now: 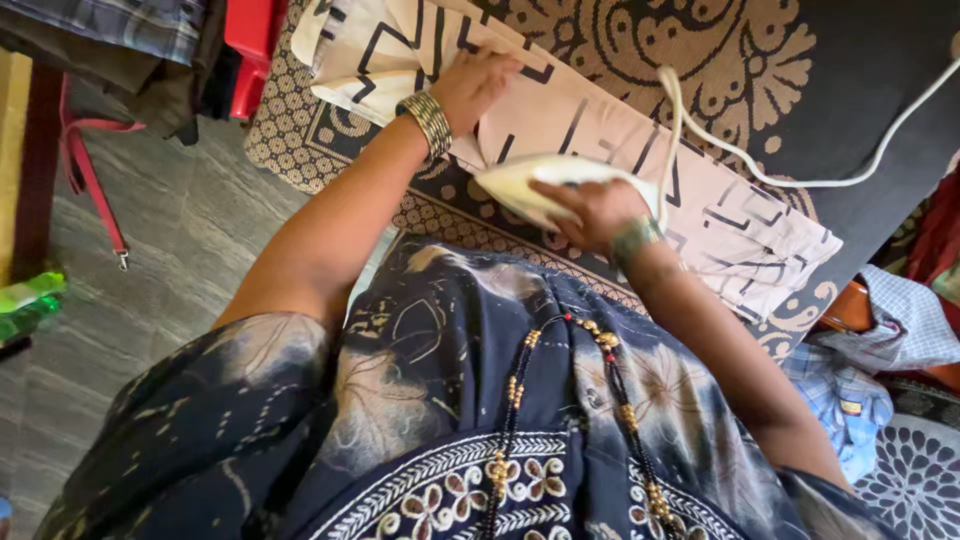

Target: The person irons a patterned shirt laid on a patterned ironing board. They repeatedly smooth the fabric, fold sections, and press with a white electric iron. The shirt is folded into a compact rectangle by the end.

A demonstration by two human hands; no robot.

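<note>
A cream cloth with black line patterns (590, 120) lies spread on a dark bed cover with tan ornaments (850, 70). My right hand (595, 212) grips the handle of a white clothes iron (520, 182) that rests on the cloth's near edge. My left hand (472, 85) lies flat on the cloth farther up, fingers spread, pressing it down. A banded bracelet sits on each wrist. The iron's white cord (760, 172) runs up and off to the right across the cover.
Folded checked blue clothes (880, 350) are piled at the right by the cover's edge. Grey tiled floor (160, 260) lies to the left, with a red strap (95, 180), hanging clothes (130, 40) and a green object (25, 300) at the far left.
</note>
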